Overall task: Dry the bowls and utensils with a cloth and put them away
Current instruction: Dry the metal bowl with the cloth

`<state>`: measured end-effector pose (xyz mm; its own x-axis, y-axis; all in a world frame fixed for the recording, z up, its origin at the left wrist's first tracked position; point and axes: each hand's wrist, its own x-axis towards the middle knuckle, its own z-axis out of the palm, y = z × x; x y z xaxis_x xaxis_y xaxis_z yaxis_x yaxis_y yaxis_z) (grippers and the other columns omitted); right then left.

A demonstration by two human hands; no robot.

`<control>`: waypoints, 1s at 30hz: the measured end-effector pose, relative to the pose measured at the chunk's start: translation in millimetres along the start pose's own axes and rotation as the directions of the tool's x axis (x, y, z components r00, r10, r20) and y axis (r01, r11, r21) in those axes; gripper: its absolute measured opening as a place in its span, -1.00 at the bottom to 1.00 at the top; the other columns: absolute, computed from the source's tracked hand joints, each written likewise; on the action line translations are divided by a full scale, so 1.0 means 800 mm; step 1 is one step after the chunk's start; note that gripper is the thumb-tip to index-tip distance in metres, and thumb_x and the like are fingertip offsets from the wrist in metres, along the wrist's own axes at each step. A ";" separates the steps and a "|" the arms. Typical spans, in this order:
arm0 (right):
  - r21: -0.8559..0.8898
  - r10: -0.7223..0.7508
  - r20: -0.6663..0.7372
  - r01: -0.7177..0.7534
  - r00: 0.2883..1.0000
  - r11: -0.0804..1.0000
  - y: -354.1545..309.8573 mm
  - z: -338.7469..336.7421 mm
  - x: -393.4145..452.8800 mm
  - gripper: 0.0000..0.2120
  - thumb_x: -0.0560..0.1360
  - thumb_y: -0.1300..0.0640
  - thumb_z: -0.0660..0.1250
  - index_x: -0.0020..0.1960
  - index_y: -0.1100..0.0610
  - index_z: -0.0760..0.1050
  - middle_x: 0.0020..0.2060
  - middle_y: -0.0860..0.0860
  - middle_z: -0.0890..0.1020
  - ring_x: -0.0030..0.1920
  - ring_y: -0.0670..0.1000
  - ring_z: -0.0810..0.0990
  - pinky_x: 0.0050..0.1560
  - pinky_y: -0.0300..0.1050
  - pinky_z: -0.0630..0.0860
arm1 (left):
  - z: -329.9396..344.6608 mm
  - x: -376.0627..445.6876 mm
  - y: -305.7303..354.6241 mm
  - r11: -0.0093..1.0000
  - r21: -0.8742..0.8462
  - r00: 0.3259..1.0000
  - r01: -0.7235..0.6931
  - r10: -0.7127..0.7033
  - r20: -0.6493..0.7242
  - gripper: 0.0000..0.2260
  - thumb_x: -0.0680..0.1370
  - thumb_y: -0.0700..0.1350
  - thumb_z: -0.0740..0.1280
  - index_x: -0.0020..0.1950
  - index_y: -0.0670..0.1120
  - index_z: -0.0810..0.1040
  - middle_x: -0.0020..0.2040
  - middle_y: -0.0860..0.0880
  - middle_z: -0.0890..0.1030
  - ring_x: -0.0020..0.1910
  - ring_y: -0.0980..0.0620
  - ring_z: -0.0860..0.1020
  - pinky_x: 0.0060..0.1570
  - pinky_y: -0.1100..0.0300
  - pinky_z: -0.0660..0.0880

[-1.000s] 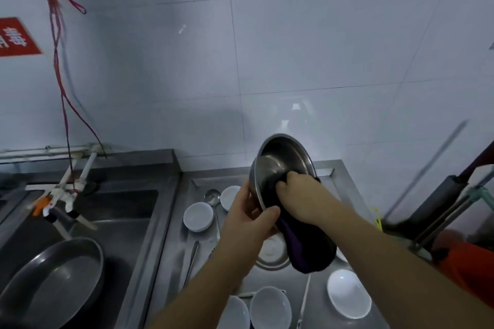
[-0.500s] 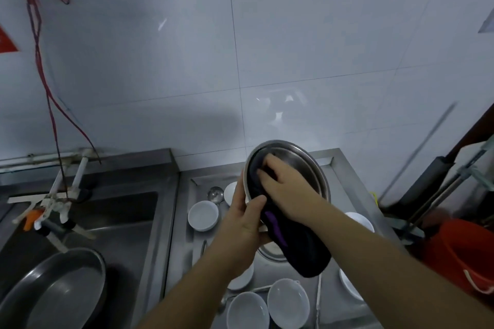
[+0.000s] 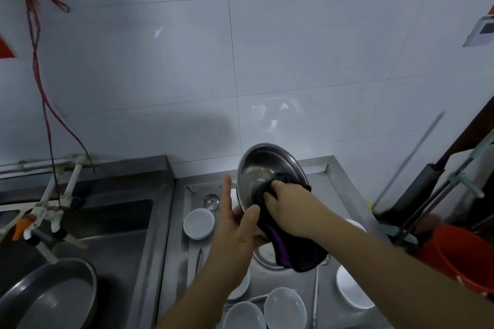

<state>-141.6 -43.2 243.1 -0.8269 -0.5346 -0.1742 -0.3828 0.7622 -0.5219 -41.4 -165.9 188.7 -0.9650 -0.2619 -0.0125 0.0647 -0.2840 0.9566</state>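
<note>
Holding the steel bowl (image 3: 263,173) tilted up above the draining board (image 3: 331,184), my left hand (image 3: 238,224) props its lower rim with thumb and palm, the forefinger standing straight beside the bowl's left edge. My right hand (image 3: 291,205) is bunched round the dark cloth (image 3: 291,248) and presses it against the inner wall; the cloth's loose end droops below the wrist.

I judge the bowl light, stiff and, if wet, slick, with a thin rim, so the safest hold is thumb over the rim with fingers spread behind. The cloth is soft and will drag across anything under it.

Directly beneath sit a metal basin (image 3: 264,256) and several white bowls (image 3: 199,223), which look breakable, with a ladle (image 3: 211,201) and thin utensils (image 3: 316,291) between them. Free room lies upward and toward the tiled wall (image 3: 294,61). To the left the sink (image 3: 107,222) holds a large pan (image 3: 50,299); to the right stand an orange bucket (image 3: 459,256) and handles, close enough to catch an elbow.
</note>
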 end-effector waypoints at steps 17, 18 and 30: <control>0.165 -0.032 -0.453 0.119 0.891 0.979 -0.006 0.017 0.033 -0.81 0.72 0.02 0.13 -0.01 0.09 0.37 -0.16 0.01 0.54 -0.22 -0.03 0.49 -0.19 -0.15 0.38 | 0.005 -0.027 -0.011 0.986 -0.071 0.989 0.148 -0.148 0.008 -0.60 0.61 0.15 0.33 0.45 0.38 0.45 0.28 -0.05 0.69 0.19 -0.21 0.71 0.03 -0.28 0.68; -0.038 -0.112 -0.375 0.106 0.920 0.994 -0.001 0.009 0.038 -0.87 0.72 0.04 0.11 0.08 0.07 0.38 -0.03 0.04 0.53 -0.11 0.03 0.50 -0.12 -0.04 0.43 | 0.006 -0.025 -0.005 0.991 -0.074 0.993 0.114 -0.116 -0.014 -0.60 0.60 0.14 0.34 0.44 0.37 0.47 0.27 -0.06 0.70 0.18 -0.21 0.72 0.01 -0.27 0.69; 0.044 -0.009 -0.078 0.012 0.997 0.999 -0.006 0.017 -0.003 -0.79 0.73 -0.05 0.09 0.08 0.03 0.42 -0.07 0.07 0.65 -0.15 0.08 0.62 -0.08 0.03 0.54 | 0.008 -0.013 0.006 0.987 0.136 0.995 -0.085 0.092 -0.047 -0.43 0.62 0.01 0.25 0.56 0.47 0.25 0.38 0.07 0.62 0.29 0.01 0.66 0.04 -0.14 0.71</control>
<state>-132.3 -50.9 234.3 -0.8529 -0.5116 -0.1041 -0.3746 0.7387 -0.5604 -32.4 -158.9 195.4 -0.9419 -0.3300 0.0624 0.1118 -0.1329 0.9848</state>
